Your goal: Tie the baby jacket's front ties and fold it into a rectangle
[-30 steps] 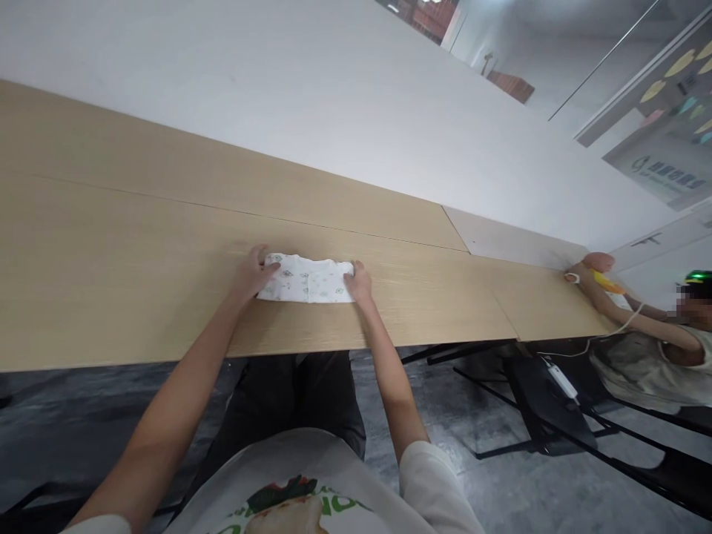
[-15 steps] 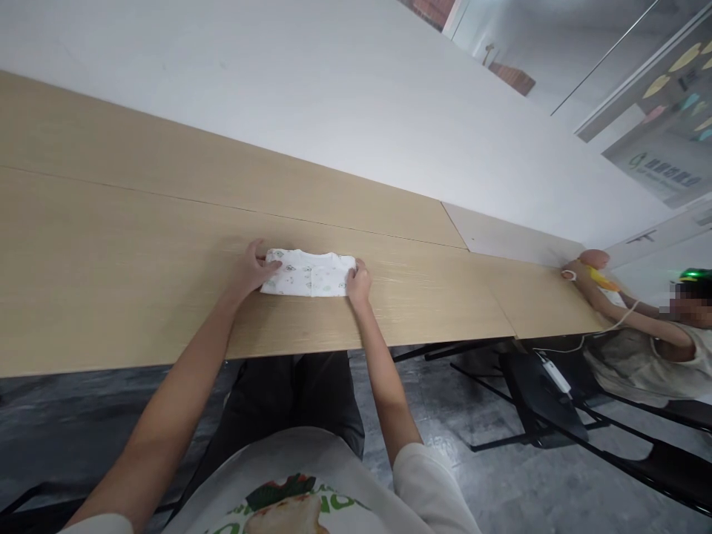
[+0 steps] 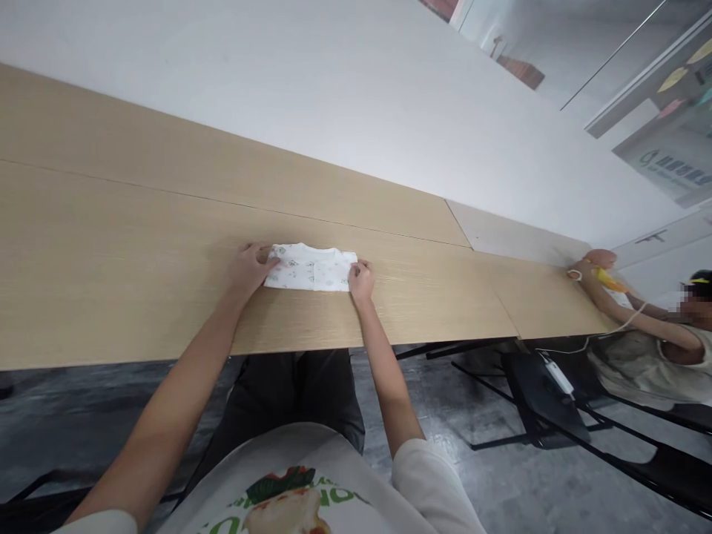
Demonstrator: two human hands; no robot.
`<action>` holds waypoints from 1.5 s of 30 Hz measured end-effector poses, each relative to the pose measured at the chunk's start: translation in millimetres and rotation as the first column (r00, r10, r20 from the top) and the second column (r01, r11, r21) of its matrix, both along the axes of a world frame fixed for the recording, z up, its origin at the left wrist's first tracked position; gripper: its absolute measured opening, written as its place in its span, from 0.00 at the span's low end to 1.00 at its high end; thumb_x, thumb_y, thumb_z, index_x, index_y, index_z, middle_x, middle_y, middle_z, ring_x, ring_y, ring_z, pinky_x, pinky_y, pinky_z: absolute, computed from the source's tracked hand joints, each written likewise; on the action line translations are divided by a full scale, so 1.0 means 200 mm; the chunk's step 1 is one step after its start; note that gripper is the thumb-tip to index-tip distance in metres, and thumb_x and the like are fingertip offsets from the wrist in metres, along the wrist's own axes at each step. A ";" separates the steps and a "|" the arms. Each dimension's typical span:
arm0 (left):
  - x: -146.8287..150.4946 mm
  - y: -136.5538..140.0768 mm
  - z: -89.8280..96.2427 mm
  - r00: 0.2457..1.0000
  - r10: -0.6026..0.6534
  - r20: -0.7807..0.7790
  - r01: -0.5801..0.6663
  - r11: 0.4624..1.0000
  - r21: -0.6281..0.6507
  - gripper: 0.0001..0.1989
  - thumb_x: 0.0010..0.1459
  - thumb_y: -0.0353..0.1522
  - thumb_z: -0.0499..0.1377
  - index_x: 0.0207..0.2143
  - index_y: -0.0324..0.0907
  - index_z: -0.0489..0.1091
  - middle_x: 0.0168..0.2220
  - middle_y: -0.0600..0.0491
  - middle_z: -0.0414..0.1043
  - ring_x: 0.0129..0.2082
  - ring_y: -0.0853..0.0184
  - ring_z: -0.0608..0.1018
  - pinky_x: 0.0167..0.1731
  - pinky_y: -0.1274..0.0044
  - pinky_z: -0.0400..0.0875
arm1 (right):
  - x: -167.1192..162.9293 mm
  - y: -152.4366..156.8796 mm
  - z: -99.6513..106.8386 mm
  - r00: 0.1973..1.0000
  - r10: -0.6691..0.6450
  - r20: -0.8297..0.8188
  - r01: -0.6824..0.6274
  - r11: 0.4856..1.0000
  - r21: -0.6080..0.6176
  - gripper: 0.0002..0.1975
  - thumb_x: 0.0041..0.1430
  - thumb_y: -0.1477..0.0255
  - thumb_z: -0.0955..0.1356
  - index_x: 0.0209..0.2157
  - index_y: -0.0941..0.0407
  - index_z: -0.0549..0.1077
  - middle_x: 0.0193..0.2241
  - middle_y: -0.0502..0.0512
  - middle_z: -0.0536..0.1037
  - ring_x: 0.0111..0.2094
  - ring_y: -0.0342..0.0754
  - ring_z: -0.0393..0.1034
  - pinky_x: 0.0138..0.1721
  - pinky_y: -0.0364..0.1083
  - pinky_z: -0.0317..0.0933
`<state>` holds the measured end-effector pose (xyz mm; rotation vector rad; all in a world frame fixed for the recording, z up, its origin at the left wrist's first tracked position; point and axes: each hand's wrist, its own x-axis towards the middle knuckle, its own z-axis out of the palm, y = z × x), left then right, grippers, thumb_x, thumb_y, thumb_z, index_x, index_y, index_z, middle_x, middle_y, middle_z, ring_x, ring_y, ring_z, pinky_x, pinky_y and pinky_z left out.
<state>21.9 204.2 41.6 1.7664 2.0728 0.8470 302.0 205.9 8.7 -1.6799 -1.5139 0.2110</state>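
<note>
A small white printed garment [image 3: 310,268], folded into a flat strip with a curved, neckline-like upper edge, lies on the wooden table in front of me. My left hand [image 3: 250,268] holds its left end, thumb on top and fingers curled at the far corner. At the opposite end, my right hand [image 3: 361,280] pinches the right edge between thumb and curled fingers. The underside of the cloth is hidden.
The long table [image 3: 139,282] runs along a white wall [image 3: 311,81]. At the far right a person [image 3: 661,356] reaches toward a doll [image 3: 604,259] on the table. Black folding chairs [image 3: 542,400], one bearing a white power strip [image 3: 558,377], stand on the right.
The view has shifted slightly. Both hands keep hold of the garment's ends; its top edge looks a little more uneven, and the left hand's fingers sit slightly differently.
</note>
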 end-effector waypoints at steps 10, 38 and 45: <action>-0.02 0.02 -0.06 0.982 -0.090 -0.167 0.098 0.994 0.041 0.26 0.63 0.43 0.50 0.56 0.42 0.73 0.54 0.42 0.73 0.56 0.52 0.70 0.58 0.62 0.61 | 0.01 -0.02 0.00 0.999 0.018 0.038 -0.018 1.000 0.005 0.13 0.57 0.82 0.64 0.35 0.59 0.80 0.37 0.61 0.81 0.42 0.51 0.74 0.51 0.48 0.64; -0.02 0.01 -0.07 0.974 -0.096 -0.206 0.095 0.995 -0.015 0.26 0.63 0.44 0.48 0.56 0.43 0.73 0.60 0.43 0.69 0.59 0.49 0.67 0.59 0.59 0.59 | -0.01 -0.03 0.02 0.999 -0.008 0.035 0.009 0.999 -0.033 0.13 0.55 0.82 0.64 0.35 0.59 0.80 0.39 0.62 0.82 0.43 0.53 0.74 0.51 0.48 0.62; -0.01 0.00 -0.05 0.975 -0.097 -0.202 0.096 0.995 -0.018 0.26 0.62 0.43 0.48 0.55 0.44 0.74 0.59 0.43 0.70 0.59 0.49 0.68 0.59 0.59 0.59 | -0.01 -0.04 0.02 1.000 -0.005 0.026 0.005 1.000 -0.020 0.13 0.55 0.82 0.64 0.35 0.59 0.80 0.39 0.62 0.82 0.43 0.52 0.74 0.51 0.48 0.63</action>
